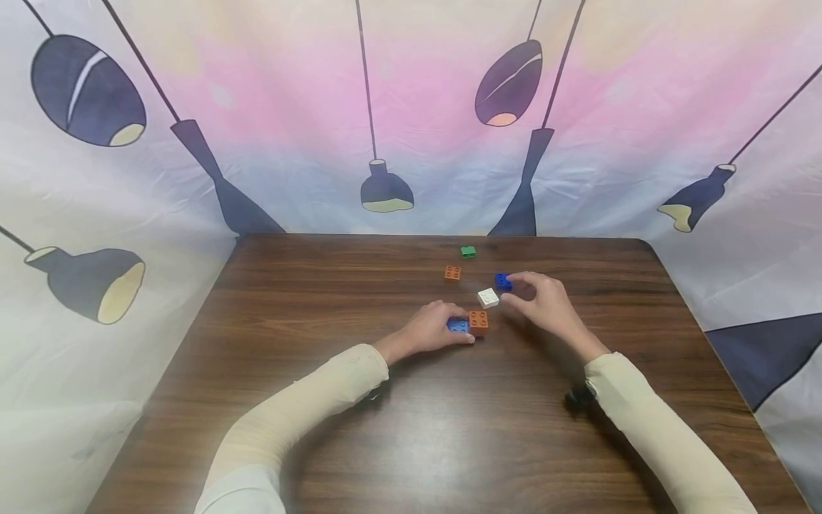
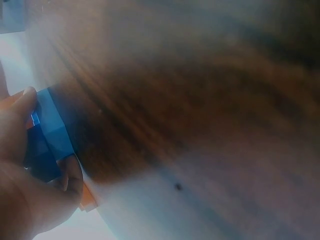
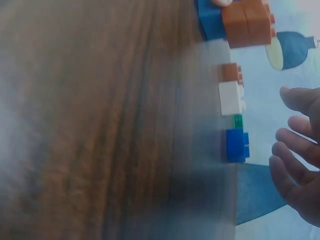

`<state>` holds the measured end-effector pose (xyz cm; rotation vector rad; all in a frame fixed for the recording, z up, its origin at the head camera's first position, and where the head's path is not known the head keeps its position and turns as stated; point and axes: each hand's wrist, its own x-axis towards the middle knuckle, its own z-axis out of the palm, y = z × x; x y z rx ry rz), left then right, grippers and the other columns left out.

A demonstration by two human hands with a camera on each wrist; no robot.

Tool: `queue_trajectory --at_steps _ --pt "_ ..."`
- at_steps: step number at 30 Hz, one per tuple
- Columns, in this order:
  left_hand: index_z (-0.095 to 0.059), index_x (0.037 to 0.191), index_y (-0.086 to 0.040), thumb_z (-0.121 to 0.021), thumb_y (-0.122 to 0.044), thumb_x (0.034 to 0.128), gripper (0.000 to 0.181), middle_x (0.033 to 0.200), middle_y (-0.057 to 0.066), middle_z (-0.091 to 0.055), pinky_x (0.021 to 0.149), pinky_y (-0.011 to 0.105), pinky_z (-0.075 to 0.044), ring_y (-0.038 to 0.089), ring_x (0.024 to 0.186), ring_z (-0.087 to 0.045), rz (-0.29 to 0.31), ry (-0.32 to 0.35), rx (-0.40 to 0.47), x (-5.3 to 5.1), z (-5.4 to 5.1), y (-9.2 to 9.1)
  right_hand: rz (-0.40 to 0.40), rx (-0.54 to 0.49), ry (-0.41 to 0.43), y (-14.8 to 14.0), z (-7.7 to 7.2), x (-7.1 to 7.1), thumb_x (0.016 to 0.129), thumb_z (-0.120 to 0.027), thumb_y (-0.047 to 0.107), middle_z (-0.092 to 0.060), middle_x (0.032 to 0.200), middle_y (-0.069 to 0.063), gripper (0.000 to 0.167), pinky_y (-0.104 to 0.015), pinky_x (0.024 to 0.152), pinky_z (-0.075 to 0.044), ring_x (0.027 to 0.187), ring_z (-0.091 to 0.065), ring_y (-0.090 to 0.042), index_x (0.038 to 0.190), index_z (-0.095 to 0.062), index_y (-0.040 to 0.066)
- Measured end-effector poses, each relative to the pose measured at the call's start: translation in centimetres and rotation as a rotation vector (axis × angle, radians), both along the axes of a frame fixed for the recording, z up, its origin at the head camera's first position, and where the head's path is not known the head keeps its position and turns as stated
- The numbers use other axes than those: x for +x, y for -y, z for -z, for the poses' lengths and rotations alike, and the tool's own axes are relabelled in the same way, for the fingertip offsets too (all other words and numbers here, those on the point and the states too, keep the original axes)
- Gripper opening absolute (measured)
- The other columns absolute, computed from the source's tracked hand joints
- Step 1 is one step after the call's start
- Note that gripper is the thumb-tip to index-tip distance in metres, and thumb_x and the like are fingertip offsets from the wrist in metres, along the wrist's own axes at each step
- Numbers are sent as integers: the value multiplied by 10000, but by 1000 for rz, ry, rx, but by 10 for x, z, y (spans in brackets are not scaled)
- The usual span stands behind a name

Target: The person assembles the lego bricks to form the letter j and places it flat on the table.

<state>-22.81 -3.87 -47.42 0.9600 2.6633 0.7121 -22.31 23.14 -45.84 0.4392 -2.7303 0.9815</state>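
Left sleeve (image 1: 305,410), fingers (image 1: 451,309) round blue brick (image 1: 458,326)

My right hand (image 1: 546,305) has open table (image 1: 629,300) to its right; leftward, the white brick (image 1: 488,298) stands in the way.

A booth-like corner is shown, but whether it is set up in a home, a lab or an office cannot be told. At the back and at both sides, the worktop (image 1: 308,307) is enclosed by a printed cloth (image 1: 430,93), in which soft folds can be noticed. On this cloth, dark hanging lamps (image 1: 387,187) are drawn over pink, blue and cream colours. The worktop is finished in brown wood grain, and light is reflected on it.
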Motion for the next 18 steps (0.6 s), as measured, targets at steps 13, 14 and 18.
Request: queue_trajectory --at_steps 13,14,18 --pt "-663 1352 -96 -735 -495 919 593 1332 53 -682 944 334 -492 187 1134 -616 7 -18 -7 0 -1 -1 61 -37 96 -8 7 -27 917 -781 343 -689 1280 -199 500 -540 878 -540 1032 -704 -373 1323 -672 71" --pt "-663 1353 -96 -734 -495 920 593 1333 53 -682 940 333 -493 186 1132 -616 7 -17 -7 0 -1 -1 59 -38 105 -8 8 -28 917 -782 336 -683 1289 -205 508 -544 889 -538 1039 -702 -381 1333 -664 68" --pt "-660 1357 -98 -731 -495 923 593 1340 52 -678 955 338 -490 189 1148 -615 9 -14 -9 0 0 0 49 -33 131 -9 13 -34 919 -785 316 -664 1317 -215 530 -560 957 -511 1128 -671 -400 1361 -641 61"
